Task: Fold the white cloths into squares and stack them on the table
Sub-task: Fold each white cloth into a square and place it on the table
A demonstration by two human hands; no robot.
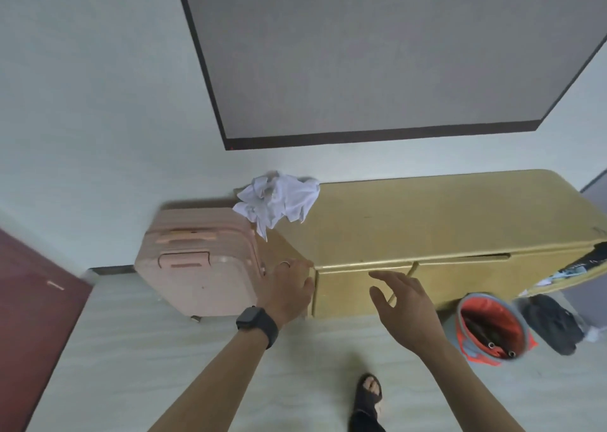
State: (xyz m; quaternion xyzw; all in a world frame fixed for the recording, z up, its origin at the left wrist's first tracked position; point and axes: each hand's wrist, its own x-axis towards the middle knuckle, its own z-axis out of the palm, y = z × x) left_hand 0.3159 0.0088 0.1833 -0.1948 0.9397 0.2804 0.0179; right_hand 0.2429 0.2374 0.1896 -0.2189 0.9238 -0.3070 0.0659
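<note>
A crumpled heap of white cloths lies on the far left corner of the long yellow wooden bench, one tail hanging over the edge above a pink hard-shell suitcase that stands just beside it on the pale floor. The left grip, a bare hand with a black wristwatch, touches the bench's near left corner; its fingers are too foreshortened to read. The right grip hovers spread-fingered before the bench front. An orange and grey bucket sits on the floor to the right.
</note>
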